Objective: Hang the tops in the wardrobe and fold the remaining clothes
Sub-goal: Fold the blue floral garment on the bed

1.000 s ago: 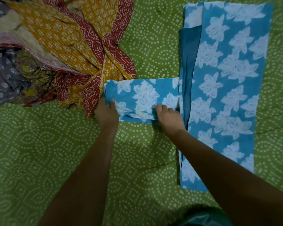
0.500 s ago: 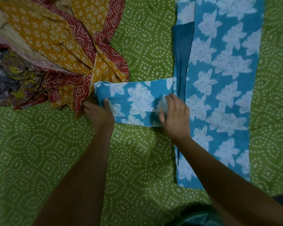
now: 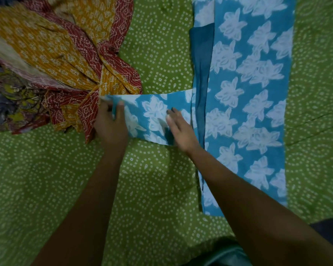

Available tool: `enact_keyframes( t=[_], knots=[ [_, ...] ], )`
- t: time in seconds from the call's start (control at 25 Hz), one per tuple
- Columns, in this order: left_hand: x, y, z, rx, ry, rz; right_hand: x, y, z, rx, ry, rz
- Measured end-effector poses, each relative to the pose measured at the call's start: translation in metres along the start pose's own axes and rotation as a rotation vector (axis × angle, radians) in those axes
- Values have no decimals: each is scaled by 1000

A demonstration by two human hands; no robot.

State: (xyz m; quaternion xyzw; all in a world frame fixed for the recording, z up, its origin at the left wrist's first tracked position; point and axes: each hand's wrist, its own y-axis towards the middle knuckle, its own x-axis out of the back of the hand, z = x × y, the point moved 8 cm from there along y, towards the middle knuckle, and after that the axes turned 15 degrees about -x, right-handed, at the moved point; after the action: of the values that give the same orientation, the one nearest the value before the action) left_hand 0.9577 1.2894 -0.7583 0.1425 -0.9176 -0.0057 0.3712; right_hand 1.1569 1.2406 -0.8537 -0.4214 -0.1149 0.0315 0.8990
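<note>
A blue top with a white flower print (image 3: 248,104) lies flat on a green bedsheet dotted with white rings (image 3: 46,189), its body running as a long folded strip away from the person and its sleeve (image 3: 154,116) stretched out sideways towards the left. The left hand (image 3: 111,125) holds the cuff end of that sleeve: the thumb lies on top of the cloth and the other fingers curl beneath the edge, so the cuff is pinched between them, though motion blur hides the exact fingertip positions. The right hand (image 3: 181,131) rests palm down on the sleeve just short of where it joins the body, its fingers straight and held close together, pointing away from the person and pressing the fabric flat; a small fold of cloth stands up at the near edge beside the thumb. Between the two hands the sleeve lies smooth. Just beyond the left hand's fingers, and touching the cuff, sits a heap of other garments: a mustard-yellow piece with red dotted borders (image 3: 71,60) on top, and darker grey and olive printed fabric (image 3: 10,100) further left.
</note>
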Motion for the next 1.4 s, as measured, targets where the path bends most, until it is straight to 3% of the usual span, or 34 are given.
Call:
enact_keyframes(
  t=[0.04,0.12,0.2,0.24,0.32,0.4,0.44,0.56,0.72,0.96,1.12,1.16,1.24,1.32,1.4],
  knots=[
    [-10,-7,-39,-65,-69,30,26,-14,-4,-51,322,59],
    [-57,-37,-116,-248,-239,308,77,-35,-2,-111,807,211],
    [-117,-87,-175,-376,-430,739,138,-52,-8,-113,1036,288],
    [-139,-106,-188,-431,-435,854,158,-59,-19,-123,1053,298],
    [-170,-118,-184,-526,-289,821,182,-53,-63,-216,891,142],
    [-191,-119,-153,-579,63,750,204,-37,-101,-268,673,-151],
    [-202,-124,-133,-581,240,787,212,-30,-113,-275,608,-223],
    [-216,-133,-96,-643,509,852,231,-17,-120,-238,556,-276],
    [-225,-128,-90,-751,572,777,265,-4,-116,-131,446,-385],
    [-235,-147,-78,-764,624,863,281,-20,-160,-137,282,-435],
    [-245,-148,-78,-768,653,940,285,-43,-160,-80,46,-603],
    [-244,-147,-80,-814,620,964,287,-50,-156,-22,-84,-636],
    [-234,-152,-81,-1026,508,1057,282,-64,-149,205,-614,-612],
    [-213,-167,-74,-1300,430,1189,273,-74,-173,480,-1154,-412],
    [-205,-177,-62,-1408,462,1273,270,-75,-196,651,-1387,-227]
  ],
)
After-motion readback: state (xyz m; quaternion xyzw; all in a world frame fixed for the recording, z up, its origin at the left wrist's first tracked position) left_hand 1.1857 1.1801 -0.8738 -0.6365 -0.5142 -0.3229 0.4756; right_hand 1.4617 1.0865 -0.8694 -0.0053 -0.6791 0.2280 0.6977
